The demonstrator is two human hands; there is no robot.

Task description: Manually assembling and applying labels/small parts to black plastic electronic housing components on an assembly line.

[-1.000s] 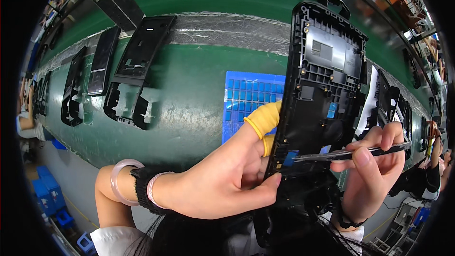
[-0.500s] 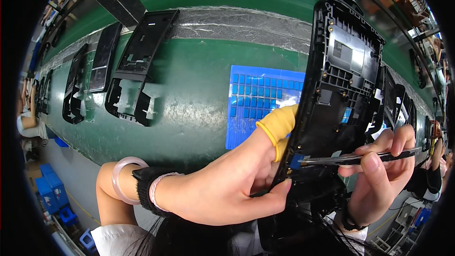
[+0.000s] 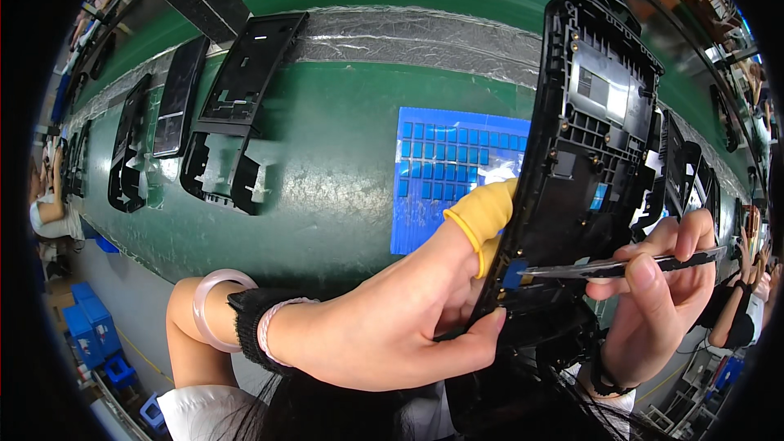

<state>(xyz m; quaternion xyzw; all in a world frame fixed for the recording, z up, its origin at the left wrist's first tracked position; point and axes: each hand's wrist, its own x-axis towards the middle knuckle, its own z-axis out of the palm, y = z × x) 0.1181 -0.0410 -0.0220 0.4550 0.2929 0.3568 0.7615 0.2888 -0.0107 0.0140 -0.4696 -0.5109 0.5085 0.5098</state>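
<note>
My left hand (image 3: pixel 392 331), with yellow finger cots on its fingers, grips a black plastic device housing (image 3: pixel 572 196) by its lower left edge. The housing stands tilted, its ribbed inner side and a silvery plate facing me. In my right hand (image 3: pixel 665 302) is a pair of tweezers (image 3: pixel 584 270), pinched between thumb and fingers. Its tips touch or lie just over a small dark-blue piece (image 3: pixel 514 273) at the housing's lower left corner. Another light-blue piece (image 3: pixel 599 196) shows inside the housing. Behind my left hand lies a blue sheet (image 3: pixel 408 224) with rows of small blue pads.
Several black housings, including an open frame (image 3: pixel 253 73) and a flat panel (image 3: pixel 181 98), lie on the green table (image 3: pixel 327 147) to the left. More black parts (image 3: pixel 682 163) stand at the right. A silvery tape strip (image 3: pixel 408 35) crosses the table. Other people work at both sides.
The tweezers have turned slightly in my right hand, their tips staying at the dark-blue piece. The housing has shifted very slightly. At the far right, another person's hands have moved.
</note>
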